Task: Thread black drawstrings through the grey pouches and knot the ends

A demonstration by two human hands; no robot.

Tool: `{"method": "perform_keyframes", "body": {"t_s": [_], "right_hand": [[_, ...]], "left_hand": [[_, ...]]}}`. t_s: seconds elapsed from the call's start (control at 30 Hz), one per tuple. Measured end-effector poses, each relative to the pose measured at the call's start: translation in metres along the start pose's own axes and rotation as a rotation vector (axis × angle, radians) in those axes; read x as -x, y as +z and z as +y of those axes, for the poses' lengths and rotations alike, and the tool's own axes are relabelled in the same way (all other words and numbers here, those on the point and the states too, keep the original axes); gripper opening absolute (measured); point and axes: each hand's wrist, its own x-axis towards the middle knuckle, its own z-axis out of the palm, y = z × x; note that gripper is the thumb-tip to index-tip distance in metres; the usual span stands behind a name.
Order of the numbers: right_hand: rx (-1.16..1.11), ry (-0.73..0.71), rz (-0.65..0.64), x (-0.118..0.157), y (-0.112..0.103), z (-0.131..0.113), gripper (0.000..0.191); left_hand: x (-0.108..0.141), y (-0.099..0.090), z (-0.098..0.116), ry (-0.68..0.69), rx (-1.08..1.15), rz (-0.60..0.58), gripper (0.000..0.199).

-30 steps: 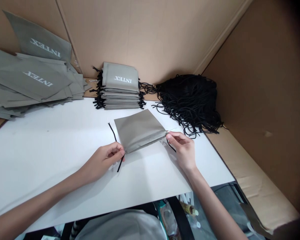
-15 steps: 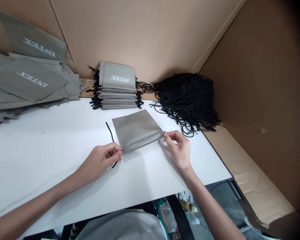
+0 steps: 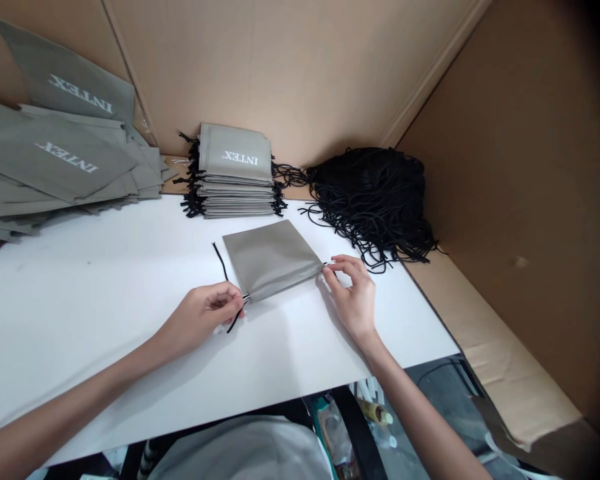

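A plain grey fabric pouch (image 3: 275, 257) lies on the white table between my hands. At its near left corner, my left hand (image 3: 217, 307) is closed in a pinch. A black cord (image 3: 221, 261) runs past those fingers, one end above the hand and the other below. A short thin silvery piece (image 3: 246, 297) shows between the fingertips and the pouch; its kind is unclear. My right hand (image 3: 351, 290) pinches the pouch's right corner with thumb and index finger, the other fingers loosely curled. A small dark bit shows at that pinch, partly hidden.
Behind the pouch stands a stack of grey drawstring pouches (image 3: 236, 173) marked INTEX. A heap of black cords (image 3: 375, 200) lies right of it. Loose grey pouches (image 3: 55, 160) are piled at left. Cardboard walls (image 3: 305, 73) rise behind and at right. The white table's (image 3: 105, 287) near edge faces me.
Both hands hold nearly the same places. My right hand has shifted slightly left, its fingers a little more spread. The pouch's near edge has moved slightly away from me.
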Motion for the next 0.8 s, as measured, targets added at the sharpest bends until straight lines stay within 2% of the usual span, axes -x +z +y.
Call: {"method": "perform_keyframes", "body": {"t_s": [0.23, 0.43, 0.53, 0.7, 0.8], "right_hand": [[0.071, -0.05, 0.042, 0.002, 0.002, 0.003, 0.013], [0.074, -0.034, 0.034, 0.001, -0.001, 0.004, 0.014], [0.05, -0.009, 0.003, 0.001, -0.002, 0.006, 0.013], [0.06, 0.015, 0.001, 0.0, -0.001, 0.013, 0.012], [0.153, -0.045, 0.027, 0.0, -0.003, 0.012, 0.009]], "left_hand": [[0.003, 0.006, 0.002, 0.009, -0.047, 0.066, 0.032], [0.005, 0.005, 0.006, -0.024, -0.085, 0.113, 0.019], [0.004, 0.002, 0.004, -0.039, -0.072, 0.091, 0.019], [-0.001, -0.005, 0.003, -0.086, -0.014, 0.024, 0.03], [-0.003, -0.008, 0.004, -0.106, 0.047, 0.006, 0.031]]}}
